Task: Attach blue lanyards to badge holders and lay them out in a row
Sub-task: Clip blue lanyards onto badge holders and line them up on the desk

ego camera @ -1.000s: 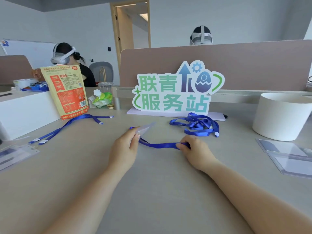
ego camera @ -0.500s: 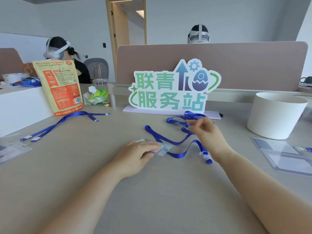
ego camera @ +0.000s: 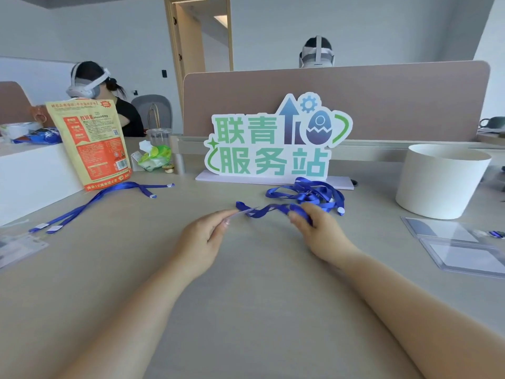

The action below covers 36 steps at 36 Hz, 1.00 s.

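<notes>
I'm seeing bare desk lying open near me and between my forearms. The held lanyard is stretching from my left hand, pinching a badge holder, to my right hand, barring that gap. Behind it, lanyard pile and sign are blocking. White tub and clear holders are crowding the right; snack bag, flat lanyard and white box the left.

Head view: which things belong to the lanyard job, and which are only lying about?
Job: badge holder in left hand, blue lanyard in right hand, lanyard pile, spare badge holders, lanyard lying at left.
Lying about: snack bag, green sign, white tub, plastic cup.
</notes>
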Each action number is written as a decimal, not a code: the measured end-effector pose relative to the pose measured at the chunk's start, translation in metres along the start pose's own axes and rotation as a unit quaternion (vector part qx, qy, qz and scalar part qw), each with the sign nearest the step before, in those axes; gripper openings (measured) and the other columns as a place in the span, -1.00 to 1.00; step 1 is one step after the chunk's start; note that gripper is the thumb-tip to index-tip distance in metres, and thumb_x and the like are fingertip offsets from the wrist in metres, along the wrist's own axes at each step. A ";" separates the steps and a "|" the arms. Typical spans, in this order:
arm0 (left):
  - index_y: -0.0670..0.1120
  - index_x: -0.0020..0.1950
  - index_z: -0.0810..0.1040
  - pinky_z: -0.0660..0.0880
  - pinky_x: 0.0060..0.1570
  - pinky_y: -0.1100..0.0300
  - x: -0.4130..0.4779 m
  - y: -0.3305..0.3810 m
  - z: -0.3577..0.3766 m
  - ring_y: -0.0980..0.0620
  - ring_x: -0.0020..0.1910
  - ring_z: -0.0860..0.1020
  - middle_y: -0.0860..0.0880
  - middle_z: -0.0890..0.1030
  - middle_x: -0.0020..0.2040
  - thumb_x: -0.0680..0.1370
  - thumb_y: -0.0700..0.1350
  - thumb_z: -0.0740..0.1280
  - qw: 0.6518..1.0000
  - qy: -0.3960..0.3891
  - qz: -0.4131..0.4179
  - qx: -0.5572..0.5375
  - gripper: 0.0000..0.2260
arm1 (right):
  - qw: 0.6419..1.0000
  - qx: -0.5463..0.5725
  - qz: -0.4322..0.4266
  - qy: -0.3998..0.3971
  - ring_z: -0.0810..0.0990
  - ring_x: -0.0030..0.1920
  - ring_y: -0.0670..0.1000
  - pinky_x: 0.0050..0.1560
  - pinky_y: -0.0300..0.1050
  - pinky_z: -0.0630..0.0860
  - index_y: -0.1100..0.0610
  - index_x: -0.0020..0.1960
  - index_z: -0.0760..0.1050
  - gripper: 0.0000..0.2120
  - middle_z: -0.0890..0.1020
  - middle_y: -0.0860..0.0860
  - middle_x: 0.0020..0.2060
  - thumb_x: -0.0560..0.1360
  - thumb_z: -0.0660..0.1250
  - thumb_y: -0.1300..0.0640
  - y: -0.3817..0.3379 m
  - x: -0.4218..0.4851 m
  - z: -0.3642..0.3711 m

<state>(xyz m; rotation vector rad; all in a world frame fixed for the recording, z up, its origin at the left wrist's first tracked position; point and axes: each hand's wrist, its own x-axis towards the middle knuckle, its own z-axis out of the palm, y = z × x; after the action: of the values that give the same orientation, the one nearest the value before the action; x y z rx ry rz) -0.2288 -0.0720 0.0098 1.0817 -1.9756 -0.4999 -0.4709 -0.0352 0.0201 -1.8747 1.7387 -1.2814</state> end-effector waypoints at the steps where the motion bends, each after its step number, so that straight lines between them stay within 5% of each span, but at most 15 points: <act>1: 0.14 0.26 0.53 0.38 0.16 0.32 0.000 -0.001 0.000 0.24 0.16 0.51 0.24 0.58 0.15 0.63 -0.09 0.17 1.000 0.003 -0.001 -0.004 -0.73 | 0.998 0.044 0.012 0.036 0.36 -0.28 -0.04 -0.33 -0.42 0.31 0.15 -0.18 0.39 -0.75 0.41 -0.01 -0.28 0.59 0.19 0.02 -0.005 0.001 -0.004; 3: 0.13 0.26 0.53 0.40 0.20 0.25 0.001 -0.003 0.000 0.22 0.18 0.51 0.23 0.58 0.17 0.62 -0.02 0.16 1.000 0.003 -0.001 -0.005 -0.73 | 0.988 0.126 0.032 0.084 0.44 -0.11 -0.03 -0.18 -0.48 0.32 0.20 -0.03 0.43 -0.74 0.47 0.03 -0.10 0.60 0.16 0.00 -0.015 0.006 -0.016; 6: 0.12 0.27 0.53 0.41 0.23 0.19 0.000 -0.002 0.000 0.19 0.21 0.51 0.20 0.58 0.19 0.55 0.07 0.10 1.000 -0.004 0.001 0.002 -0.64 | 0.968 0.237 0.061 0.060 0.49 0.18 -0.12 0.11 -0.26 0.33 -0.05 0.26 0.44 -0.69 0.52 -0.15 0.18 0.57 0.18 -0.13 -0.024 0.013 -0.035; 10: 0.12 0.28 0.52 0.40 0.21 0.24 0.001 0.002 0.005 0.20 0.20 0.51 0.22 0.56 0.21 0.59 0.03 0.14 1.000 -0.011 0.005 0.004 -0.69 | 0.935 0.351 0.039 0.038 0.56 -0.03 -0.05 0.23 -0.07 0.39 -0.06 0.07 0.61 -0.79 0.62 -0.26 -0.24 0.51 0.29 -0.07 -0.025 0.015 -0.049; 12: 0.12 0.32 0.49 0.35 0.20 0.36 0.001 0.003 0.008 0.27 0.21 0.48 0.27 0.52 0.22 0.63 -0.08 0.17 1.000 -0.018 0.008 -0.004 -0.71 | 0.930 0.362 0.037 0.043 0.60 -0.06 -0.01 0.18 -0.05 0.44 0.02 -0.09 0.62 -0.87 0.69 -0.12 -0.16 0.52 0.31 0.03 -0.023 0.015 -0.049; 16: 0.10 0.38 0.42 0.26 0.23 0.47 0.001 0.007 0.013 0.35 0.26 0.40 0.27 0.46 0.28 0.63 -0.13 0.17 0.997 -0.080 0.011 -0.005 -0.67 | 0.992 0.109 0.057 0.010 0.54 -0.23 -0.02 -0.16 -0.23 0.43 0.11 -0.06 0.40 -0.86 0.61 0.05 -0.20 0.48 0.36 0.14 0.001 0.010 -0.042; 19: 0.05 0.37 0.45 0.29 0.28 0.42 0.001 0.010 0.018 0.35 0.27 0.39 0.33 0.44 0.25 0.63 -0.14 0.17 0.992 -0.114 0.043 0.021 -0.68 | 0.993 -0.039 0.077 -0.083 0.45 -0.25 -0.11 -0.28 -0.38 0.36 0.04 0.11 0.30 -0.76 0.51 0.01 -0.12 0.52 0.32 0.12 0.020 0.004 -0.039; 23: 0.05 0.35 0.48 0.27 0.31 0.40 0.000 0.010 0.028 0.31 0.31 0.37 0.32 0.42 0.29 0.60 -0.04 0.18 0.984 -0.146 0.084 0.065 -0.68 | 0.981 -0.109 0.048 -0.150 0.45 -0.15 -0.09 -0.07 -0.19 0.41 -0.03 0.15 0.37 -0.74 0.49 -0.03 -0.09 0.52 0.28 -0.08 0.026 0.000 -0.034; 26: 0.09 0.37 0.46 0.25 0.34 0.35 -0.001 0.009 0.035 0.24 0.35 0.36 0.21 0.42 0.37 0.60 -0.07 0.25 0.974 -0.163 0.099 0.122 -0.67 | 0.966 -0.167 0.019 -0.196 0.37 0.15 -0.06 0.27 -0.13 0.32 -0.11 0.22 0.43 -0.57 0.37 -0.05 0.12 0.42 0.30 -0.26 0.027 -0.015 -0.036; 30: 0.12 0.41 0.38 0.15 0.32 0.40 0.000 0.015 0.039 0.22 0.41 0.29 0.22 0.34 0.42 0.61 -0.04 0.22 0.967 -0.172 0.089 0.166 -0.64 | 0.963 -0.228 -0.036 -0.141 0.16 0.43 0.00 0.42 -0.03 0.19 -0.13 0.22 0.46 -0.42 0.20 -0.07 0.43 0.31 0.29 -0.41 0.036 -0.031 -0.036; 33: 0.10 0.43 0.37 0.13 0.28 0.44 0.001 0.021 0.043 0.20 0.41 0.29 0.21 0.34 0.43 0.62 -0.07 0.19 0.961 -0.175 0.097 0.189 -0.64 | 0.974 -0.183 -0.045 -0.129 0.40 0.26 0.03 0.21 -0.15 0.34 -0.05 0.03 0.49 -0.62 0.52 -0.07 0.16 0.38 0.33 -0.29 0.038 -0.030 -0.036; 36: 0.10 0.41 0.39 0.18 0.28 0.39 0.001 0.025 0.045 0.18 0.39 0.31 0.22 0.37 0.41 0.62 -0.10 0.18 0.962 -0.173 0.090 0.192 -0.64 | 0.970 -0.204 -0.066 -0.114 0.43 0.05 -0.02 0.07 -0.22 0.37 0.03 0.02 0.50 -0.81 0.57 -0.09 -0.02 0.50 0.33 -0.06 0.034 -0.032 -0.040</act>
<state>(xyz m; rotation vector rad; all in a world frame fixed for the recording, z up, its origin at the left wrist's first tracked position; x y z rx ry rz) -0.2783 -0.0604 -0.0002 1.0839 -2.5290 -0.2197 -0.5192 -0.0003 0.0047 -2.2906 1.8822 -0.7419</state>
